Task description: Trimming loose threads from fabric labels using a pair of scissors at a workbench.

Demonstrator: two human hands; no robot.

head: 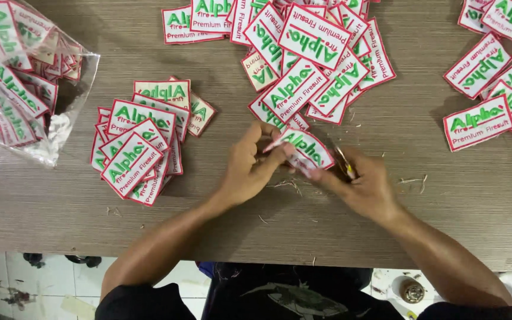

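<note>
Two hands work one embroidered patch over a wooden table (pixel 445 207).
The left hand (pixel 250 169) pinches the patch (pixel 306 148); the right hand (pixel 365 186) holds small snips (pixel 345 163) at its edge, patch piles around.

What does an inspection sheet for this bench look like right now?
Surface: wood-grain table, thread scraps near the hands.
Job's things: patch pinched by left hand; snips in right hand.
Clutter: neat stack at left, loose heap at top, more patches at right, clear bag of patches.
Fingers: both hands closed on their things.
Cables: nothing seen.
Surroundings: tiled floor below, littered.
</note>
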